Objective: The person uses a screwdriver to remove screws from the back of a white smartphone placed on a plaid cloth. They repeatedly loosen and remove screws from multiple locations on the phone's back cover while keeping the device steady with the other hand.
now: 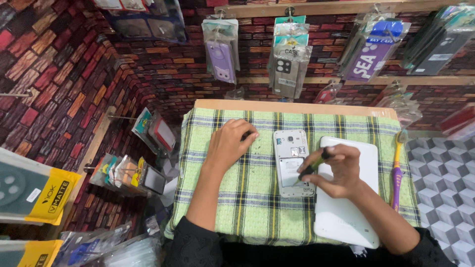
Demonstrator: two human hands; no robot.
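Phone (292, 160) lies back-up with its cover off in the middle of the green checked cloth (247, 198) that covers my tabletop (297, 106), its bare white frame and the pale battery bay facing me. My right hand (336, 170) is over its lower right part, the fingers (330, 153) pinched shut around a screwdriver (311, 168) with a green and black handle, the tip angled down onto the phone near the lower edge of the bay. My left hand (230, 143) rests palm down on the cloth just left of the phone, apart from it; the fingers are curled loosely at the top, and I cannot tell whether they have hold of anything small beneath them.

Just right of the phone, under my right wrist, a white tablet (346, 217) lies flat, its near end reaching past the cloth's front edge. Further right, along the edge of the cloth, a toothbrush (397, 168) with a yellow and purple handle lies lengthwise, head away from me. Packaged phone cases (289, 62) hang in clear bags from hooks on the brick-patterned wall (163, 69) behind the tabletop, and more cases (128, 173) hang on the wall to my left.
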